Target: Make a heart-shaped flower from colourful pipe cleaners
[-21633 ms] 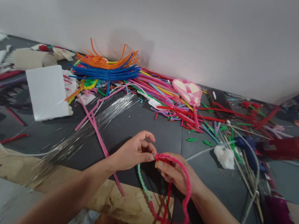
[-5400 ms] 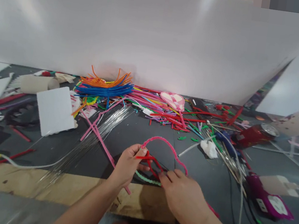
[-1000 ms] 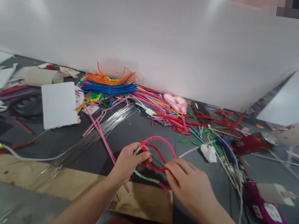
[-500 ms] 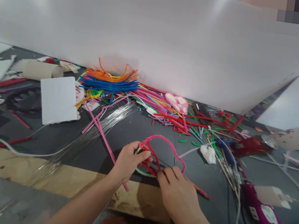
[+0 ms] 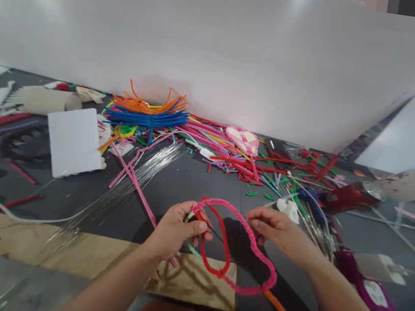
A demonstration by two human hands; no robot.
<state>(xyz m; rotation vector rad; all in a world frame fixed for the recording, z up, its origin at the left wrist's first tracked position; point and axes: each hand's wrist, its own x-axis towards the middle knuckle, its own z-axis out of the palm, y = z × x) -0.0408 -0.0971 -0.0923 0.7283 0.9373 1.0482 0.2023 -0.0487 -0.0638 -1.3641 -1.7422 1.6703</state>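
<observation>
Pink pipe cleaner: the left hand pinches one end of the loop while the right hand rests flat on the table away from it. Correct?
Not quite. The left hand does pinch the pink pipe cleaner at one end, but the head view shows the right hand raised, its fingers on the pink loop, not flat on the table.

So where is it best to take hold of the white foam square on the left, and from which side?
Probably grip the white foam square at its near right corner, coming from the right. It lies flat on the dark mat, and that edge looks free, while pipe cleaners crowd its far right side.
</observation>
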